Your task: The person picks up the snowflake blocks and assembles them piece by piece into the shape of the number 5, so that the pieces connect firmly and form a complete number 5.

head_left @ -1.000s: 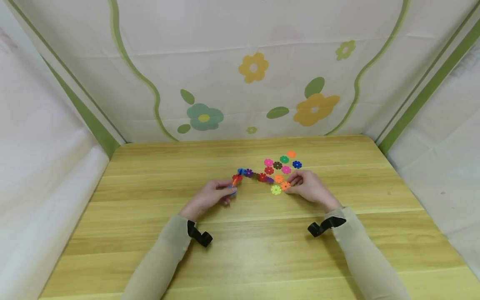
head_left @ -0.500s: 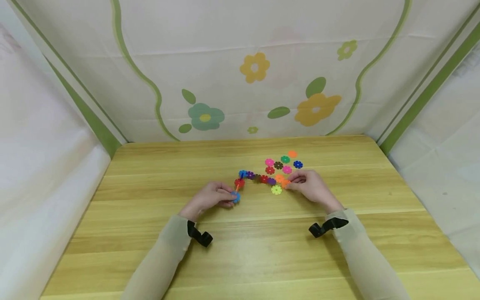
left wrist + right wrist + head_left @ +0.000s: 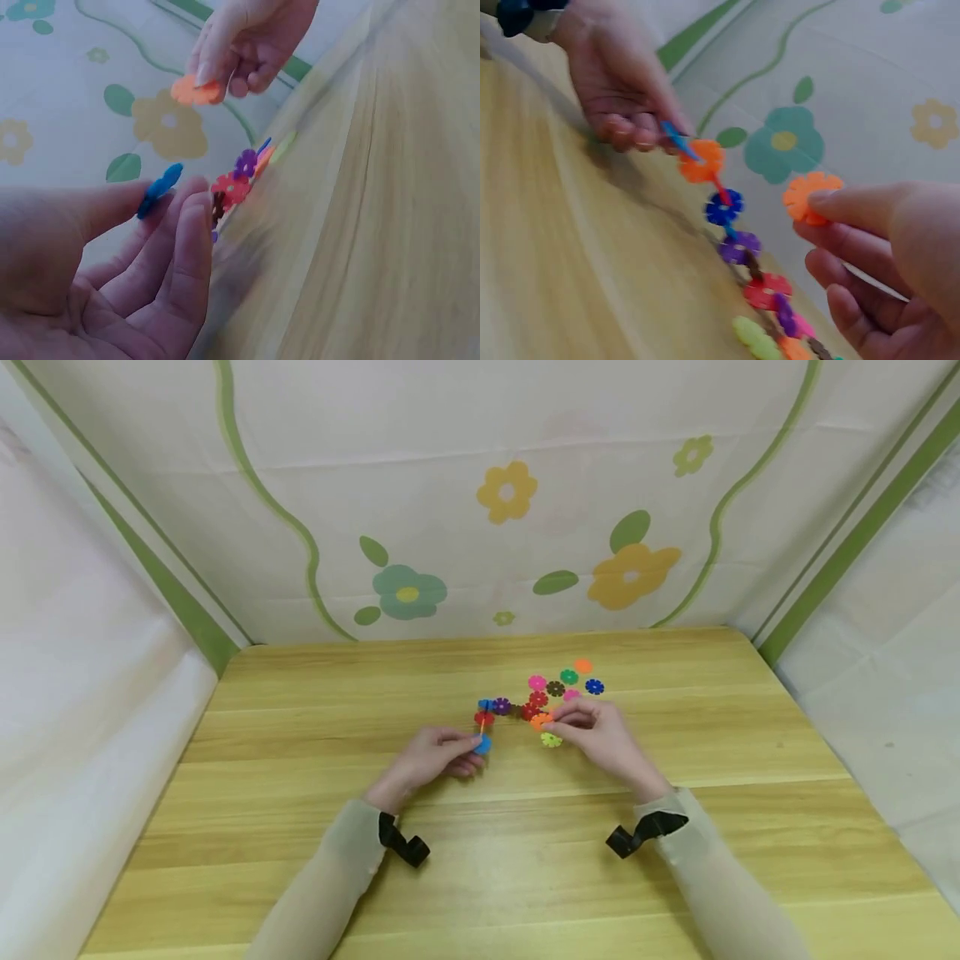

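Note:
My left hand (image 3: 438, 756) pinches a light blue notched snowflake disc (image 3: 482, 744) between thumb and fingers. That disc ends a linked chain, which runs through an orange disc (image 3: 702, 160), a dark blue disc (image 3: 724, 207), a purple disc (image 3: 740, 247) and a red disc (image 3: 768, 291). The chain's held end is raised; its far part lies low toward the loose discs. In my right hand (image 3: 600, 735), thumb and fingertips pinch a separate orange disc (image 3: 806, 196), held up off the table and apart from the chain.
Several loose discs lie behind my right hand, among them a pink disc (image 3: 537, 682), a green disc (image 3: 569, 677) and a dark blue disc (image 3: 594, 687). A yellow-green disc (image 3: 551, 740) lies close to that hand. A flower-printed cloth (image 3: 450, 527) hangs behind the wooden table (image 3: 480, 877).
The right hand has picked up the orange disc from the table and brought it left. The left hand has shifted slightly right with the blue end of the chain.

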The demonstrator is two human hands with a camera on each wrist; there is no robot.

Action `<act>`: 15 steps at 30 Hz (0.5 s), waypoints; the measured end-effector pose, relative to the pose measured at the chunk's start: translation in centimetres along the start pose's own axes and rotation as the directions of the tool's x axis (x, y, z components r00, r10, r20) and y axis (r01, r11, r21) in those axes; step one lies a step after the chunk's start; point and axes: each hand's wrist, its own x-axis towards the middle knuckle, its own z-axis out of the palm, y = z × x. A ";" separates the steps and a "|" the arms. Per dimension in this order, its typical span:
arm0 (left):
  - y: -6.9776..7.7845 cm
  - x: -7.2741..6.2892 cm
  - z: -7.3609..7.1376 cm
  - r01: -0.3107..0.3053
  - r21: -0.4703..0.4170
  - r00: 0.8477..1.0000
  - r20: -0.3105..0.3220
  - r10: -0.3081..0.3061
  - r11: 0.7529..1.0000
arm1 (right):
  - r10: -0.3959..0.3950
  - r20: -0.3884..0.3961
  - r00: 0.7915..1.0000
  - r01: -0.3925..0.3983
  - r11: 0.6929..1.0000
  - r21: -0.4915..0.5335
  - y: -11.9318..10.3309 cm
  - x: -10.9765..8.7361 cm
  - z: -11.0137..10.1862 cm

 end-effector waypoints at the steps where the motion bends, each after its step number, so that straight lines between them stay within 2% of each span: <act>1: 0.1 0.0 0.1 -0.007 -0.006 1.000 -0.012 0.007 1.000 | -0.013 0.000 1.000 0.013 1.000 0.011 0.0 0.0 0.5; 6: 0.4 0.0 0.9 -0.040 0.003 0.998 -0.058 0.040 0.999 | -0.059 0.003 0.998 0.059 0.998 0.018 -0.3 0.1 2.8; 15: -0.1 0.4 1.8 -0.142 0.016 0.989 -0.049 0.142 0.990 | -0.104 0.014 0.994 0.103 0.993 0.064 0.3 0.4 3.9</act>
